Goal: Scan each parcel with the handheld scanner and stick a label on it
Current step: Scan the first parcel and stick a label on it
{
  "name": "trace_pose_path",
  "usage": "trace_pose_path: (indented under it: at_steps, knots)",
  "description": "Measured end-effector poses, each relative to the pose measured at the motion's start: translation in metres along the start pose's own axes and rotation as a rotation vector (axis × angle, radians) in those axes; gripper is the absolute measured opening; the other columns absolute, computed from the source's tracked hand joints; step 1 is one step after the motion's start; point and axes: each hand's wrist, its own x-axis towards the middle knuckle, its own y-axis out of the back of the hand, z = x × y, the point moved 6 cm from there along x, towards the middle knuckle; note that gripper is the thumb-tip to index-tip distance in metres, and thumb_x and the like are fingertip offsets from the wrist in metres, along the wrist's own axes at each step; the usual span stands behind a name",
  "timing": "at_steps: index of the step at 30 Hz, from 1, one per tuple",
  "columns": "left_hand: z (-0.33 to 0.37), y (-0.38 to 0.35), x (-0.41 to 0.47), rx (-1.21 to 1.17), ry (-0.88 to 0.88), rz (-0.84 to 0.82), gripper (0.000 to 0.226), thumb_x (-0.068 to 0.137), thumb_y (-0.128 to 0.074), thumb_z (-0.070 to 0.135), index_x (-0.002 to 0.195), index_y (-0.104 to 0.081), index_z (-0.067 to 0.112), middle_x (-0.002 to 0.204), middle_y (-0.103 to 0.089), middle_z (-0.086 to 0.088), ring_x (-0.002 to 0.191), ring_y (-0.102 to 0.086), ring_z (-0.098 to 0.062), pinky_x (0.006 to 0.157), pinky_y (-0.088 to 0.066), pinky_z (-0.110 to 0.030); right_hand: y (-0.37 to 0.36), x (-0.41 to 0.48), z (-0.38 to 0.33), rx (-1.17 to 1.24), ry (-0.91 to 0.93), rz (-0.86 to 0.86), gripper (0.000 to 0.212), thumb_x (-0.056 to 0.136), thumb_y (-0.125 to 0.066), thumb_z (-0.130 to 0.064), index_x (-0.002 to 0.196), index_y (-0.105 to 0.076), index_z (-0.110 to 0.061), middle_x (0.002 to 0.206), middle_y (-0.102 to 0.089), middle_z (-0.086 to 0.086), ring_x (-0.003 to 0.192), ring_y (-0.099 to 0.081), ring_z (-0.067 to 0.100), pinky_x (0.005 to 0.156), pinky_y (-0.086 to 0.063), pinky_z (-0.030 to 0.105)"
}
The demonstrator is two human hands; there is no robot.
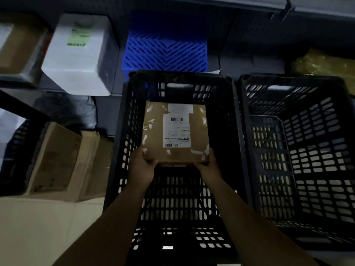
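- The parcel (153, 139) is gripped at its near corners by the left hand (142, 167) and right hand (209, 167), which are kept apart.
- It is held within a black crate (120, 150), label (176, 131) upward.
- A second crate (288, 104) is set alongside, on the right.
- A blue crate (167, 52) is seen beyond.

I count: one parcel (153, 135) carrying one white label (176, 131) with two barcodes; two hands, left hand (143, 167) and right hand (209, 166); two large black crates, the middle crate (123, 135) and the right crate (317, 141) (a smaller third seems nested inside the right one); one blue crate (165, 52); one white box (80, 54); two floor cartons, the wide carton (55, 160) and the narrow carton (92, 164).
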Motion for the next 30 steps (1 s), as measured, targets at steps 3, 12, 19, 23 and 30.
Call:
trace_pose_path:
  at_steps: [3,12,19,23,30]
  knots:
    - [-0.014,-0.009,0.005,0.060,0.024,-0.001,0.053,0.082,-0.073,0.004,0.131,-0.053,0.005,0.125,-0.060,-0.015,0.116,-0.056,-0.030,0.099,-0.045,-0.039,-0.005,0.015,0.011,0.036,0.026,-0.017,0.078,0.089,-0.055,0.018,0.154,-0.024,-0.014,0.138,-0.034,-0.009,0.139,-0.029,0.013,0.108,-0.033,0.027]
    - [-0.042,-0.026,0.016,0.311,0.002,0.018,0.066,0.089,-0.067,0.008,0.148,-0.039,0.006,0.148,-0.038,-0.020,0.132,-0.044,-0.036,0.111,-0.039,-0.045,-0.023,0.040,0.049,-0.086,0.060,0.002,0.087,0.086,-0.068,0.003,0.156,-0.022,-0.022,0.154,-0.040,0.002,0.140,-0.041,0.022,0.112,-0.040,0.042]
    - [-0.051,-0.036,0.001,0.458,-0.122,0.043,0.061,0.092,-0.062,0.013,0.147,-0.039,0.003,0.155,-0.027,-0.018,0.139,-0.034,-0.034,0.113,-0.035,-0.047,-0.017,0.032,0.060,-0.314,0.087,0.128,0.095,0.085,-0.076,-0.018,0.156,-0.016,-0.036,0.149,-0.044,0.000,0.131,-0.047,0.024,0.098,-0.044,0.034]
    - [-0.047,-0.037,0.000,0.535,-0.186,0.060,0.055,0.090,-0.065,0.013,0.141,-0.048,0.000,0.154,-0.033,-0.014,0.139,-0.032,-0.034,0.112,-0.037,-0.047,-0.015,0.029,0.059,-0.370,0.114,0.155,0.091,0.086,-0.075,-0.017,0.156,-0.019,-0.032,0.145,-0.048,0.003,0.128,-0.049,0.024,0.089,-0.038,0.024]
    - [-0.045,-0.034,0.014,0.460,-0.190,0.051,0.050,0.092,-0.064,0.016,0.138,-0.052,-0.001,0.150,-0.040,-0.015,0.138,-0.036,-0.031,0.116,-0.031,-0.041,-0.016,0.040,0.054,-0.344,0.117,0.129,0.086,0.091,-0.066,-0.007,0.157,-0.016,-0.029,0.132,-0.046,-0.006,0.118,-0.048,0.015,0.095,-0.043,0.027]
